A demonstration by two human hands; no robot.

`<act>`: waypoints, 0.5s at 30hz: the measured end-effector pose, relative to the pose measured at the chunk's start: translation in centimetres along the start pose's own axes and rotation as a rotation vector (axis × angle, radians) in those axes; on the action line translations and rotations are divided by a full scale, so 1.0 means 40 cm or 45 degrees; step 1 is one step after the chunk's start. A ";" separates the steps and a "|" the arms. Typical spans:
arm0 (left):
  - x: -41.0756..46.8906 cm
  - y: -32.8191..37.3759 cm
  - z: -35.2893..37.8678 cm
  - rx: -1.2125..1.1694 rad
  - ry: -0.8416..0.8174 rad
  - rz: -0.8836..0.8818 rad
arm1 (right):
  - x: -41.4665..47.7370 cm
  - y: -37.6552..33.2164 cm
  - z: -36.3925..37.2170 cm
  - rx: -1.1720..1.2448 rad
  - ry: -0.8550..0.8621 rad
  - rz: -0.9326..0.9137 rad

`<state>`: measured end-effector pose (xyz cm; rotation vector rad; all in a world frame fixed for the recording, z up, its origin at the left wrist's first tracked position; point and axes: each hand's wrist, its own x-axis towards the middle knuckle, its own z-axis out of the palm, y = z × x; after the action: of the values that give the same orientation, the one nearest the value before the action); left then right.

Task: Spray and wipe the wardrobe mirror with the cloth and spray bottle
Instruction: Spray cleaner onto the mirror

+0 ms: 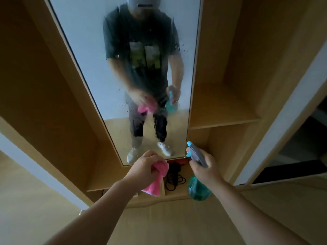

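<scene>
Dim, soft-focus, wide-angle bowing at edges

Wet glossy mirror (92, 55), matt wooden wardrobe (228, 55), fluffy cloth (155, 184).

Open space before mirror (85, 50); black cable coil (175, 182) just below it.

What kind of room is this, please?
Probably a bedroom or dressing area at home: a tall mirror is set in a wooden wardrobe with open shelves, and a coiled black cable lies in its lower compartment.
</scene>
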<state>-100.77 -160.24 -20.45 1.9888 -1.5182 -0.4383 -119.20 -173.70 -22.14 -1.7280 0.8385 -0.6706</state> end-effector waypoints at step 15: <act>0.110 0.433 0.019 -0.045 -0.106 0.369 | -0.010 -0.304 -0.333 0.123 -0.048 -0.486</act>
<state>-113.01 -167.63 -9.71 1.7064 -1.8036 -0.4264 -127.18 -178.43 -6.66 -1.8230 0.4431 -0.9120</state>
